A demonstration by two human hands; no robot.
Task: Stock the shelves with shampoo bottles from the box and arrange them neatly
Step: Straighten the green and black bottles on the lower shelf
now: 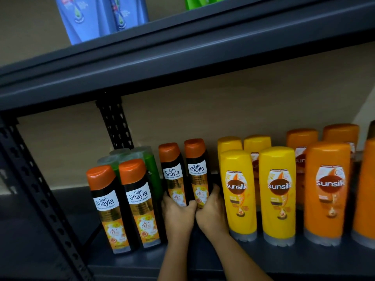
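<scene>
Bare shelf [67, 224] left of Shayla bottles [125, 203]; yellow bottles [257, 191] crowding right.

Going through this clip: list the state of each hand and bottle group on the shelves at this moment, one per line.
left hand: gripping a Shayla bottle low down.
right hand: gripping the neighbouring Shayla bottle.
held Shayla bottles: upright, side by side, caps shut.
front Shayla bottles: standing, slightly tilted, untouched.
green bottles: standing behind them.
yellow Sunsilk bottles: upright, two rows.
orange Sunsilk bottles: upright.
blue bottles: on upper shelf.
</scene>
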